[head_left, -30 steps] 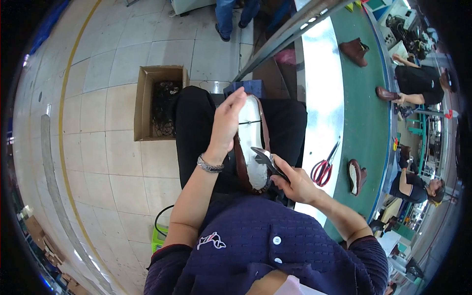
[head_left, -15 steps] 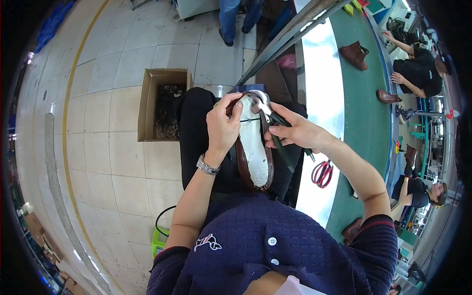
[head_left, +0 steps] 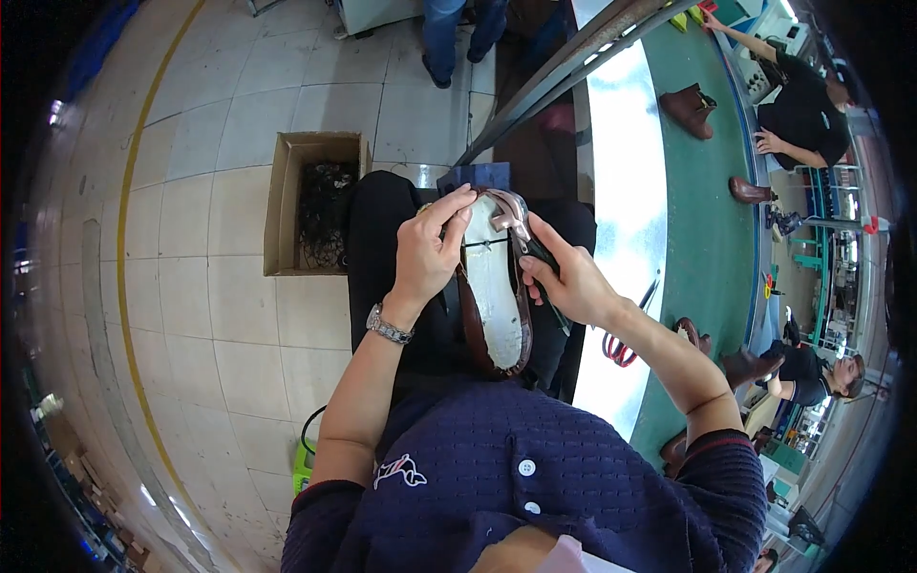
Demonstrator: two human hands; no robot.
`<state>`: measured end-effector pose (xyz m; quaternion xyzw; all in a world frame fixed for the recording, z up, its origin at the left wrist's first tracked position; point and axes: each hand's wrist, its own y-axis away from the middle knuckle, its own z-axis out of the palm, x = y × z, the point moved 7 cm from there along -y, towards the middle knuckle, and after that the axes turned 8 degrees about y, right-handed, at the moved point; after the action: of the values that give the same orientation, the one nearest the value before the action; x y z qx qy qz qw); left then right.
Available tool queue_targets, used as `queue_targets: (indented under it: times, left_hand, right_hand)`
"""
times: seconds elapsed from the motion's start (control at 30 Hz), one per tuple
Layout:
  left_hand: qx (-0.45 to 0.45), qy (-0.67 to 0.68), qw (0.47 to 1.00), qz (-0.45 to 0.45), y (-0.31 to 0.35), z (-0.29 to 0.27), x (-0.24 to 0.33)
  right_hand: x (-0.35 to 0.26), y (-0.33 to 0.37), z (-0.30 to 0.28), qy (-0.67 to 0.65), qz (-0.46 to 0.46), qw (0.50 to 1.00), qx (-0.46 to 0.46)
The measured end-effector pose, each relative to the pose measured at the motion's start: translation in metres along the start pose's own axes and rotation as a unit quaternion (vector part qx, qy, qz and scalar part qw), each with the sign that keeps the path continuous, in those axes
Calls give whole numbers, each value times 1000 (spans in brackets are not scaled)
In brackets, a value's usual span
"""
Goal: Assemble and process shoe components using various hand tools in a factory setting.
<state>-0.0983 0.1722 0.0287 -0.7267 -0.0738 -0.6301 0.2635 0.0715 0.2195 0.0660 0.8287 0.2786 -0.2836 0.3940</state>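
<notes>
A brown leather shoe (head_left: pixel 498 320) lies upside down across my lap, its pale underside facing up and one end pointing away from me. My left hand (head_left: pixel 427 250) is closed on the far left rim, thumb and fingers pinching the leather edge. In my right hand (head_left: pixel 573 284) is a pair of lasting pliers (head_left: pixel 513 214); the dark handles are wrapped by my fingers and partly hidden. The metal head rests at the far right rim of the shoe, its hammer-like lug over the pale underside. A dark line or strip crosses the underside near my hands.
Left of my legs stands a cardboard box (head_left: pixel 280 205) of dark scraps. At right, a shiny metal bench (head_left: pixel 626 124) bears red-handled scissors (head_left: pixel 619 351). Beyond it, a green conveyor (head_left: pixel 700 210) carries a brown boot (head_left: pixel 689 110); co-workers sit across. A metal bar (head_left: pixel 549 91) slants ahead.
The pliers have turned, their head now set against the far rim. My right hand has shifted slightly down and left. One co-worker's arm has reached away; brown shoes now show near another co-worker.
</notes>
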Motion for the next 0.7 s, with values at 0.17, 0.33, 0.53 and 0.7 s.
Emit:
queue_targets:
  times: [0.17, 0.33, 0.53, 0.7]
  left_hand:
    - [-19, -10, 999, 31, 2, -3, -2]
    - [-69, -68, 992, 81, -1, 4, 3]
    - [-89, -119, 984, 101, 1, 3, 8]
    - [-96, -145, 980, 93, -2, 9, 12]
  right_hand:
    - [-8, -1, -8, 54, 18, 998, -37]
    - [-19, -1, -27, 339, -42, 939, 38]
    - [-62, 4, -49, 222, -66, 973, 8]
    - [-48, -19, -35, 348, -82, 919, 167]
